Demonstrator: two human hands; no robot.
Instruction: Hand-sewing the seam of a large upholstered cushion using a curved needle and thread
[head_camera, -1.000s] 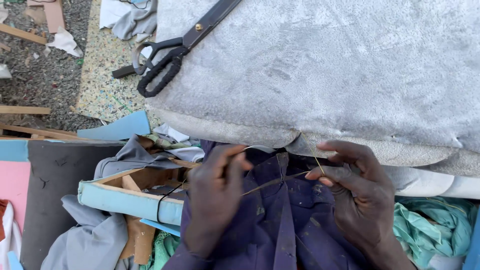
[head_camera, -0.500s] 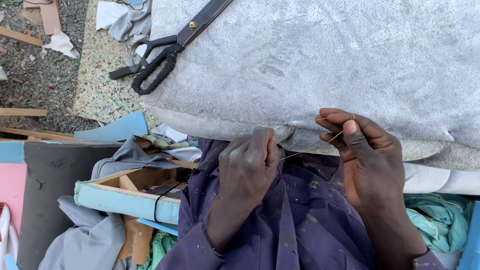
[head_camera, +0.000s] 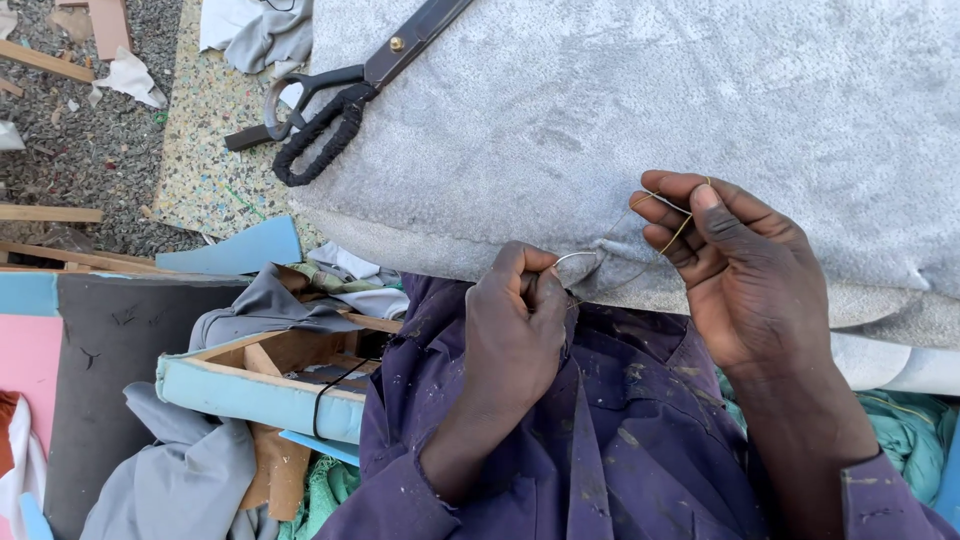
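Head view looks down over a grey fabric cushion (head_camera: 650, 110) that fills the upper right, its near edge curving just above the person's lap. On the cushion's upper left corner lies a pair of large black-handled scissors (head_camera: 345, 95), blades pointing up and to the right, handles hanging over the edge, well apart from both hands. Beyond that corner a speckled foam sheet (head_camera: 205, 150) rests on gravel ground (head_camera: 80, 150), with wood strips (head_camera: 50, 215) and white cloth scraps (head_camera: 130, 78) scattered about. Lower left, a wooden frame padded with light blue foam (head_camera: 260, 395) sits among grey cloth (head_camera: 190, 470), beside a dark board (head_camera: 105, 350) and a pink panel (head_camera: 25, 360). Teal fabric (head_camera: 905, 430) shows at the lower right. Nothing lies between the hands and the cushion's edge. The left hand (head_camera: 515, 330) is closed in a pinch around a curved metal needle (head_camera: 580, 258), whose arc meets the cushion's near seam, touching the fabric. The right hand (head_camera: 745, 270) sits just to the right, resting on the cushion, its fingers curled and gripping a thin yellowish thread (head_camera: 672, 235) wound over the forefingers; the thread runs down and left toward the needle at the seam, between the two hands. Purple sleeves and shirt front (head_camera: 600, 450) fill the bottom of the view.
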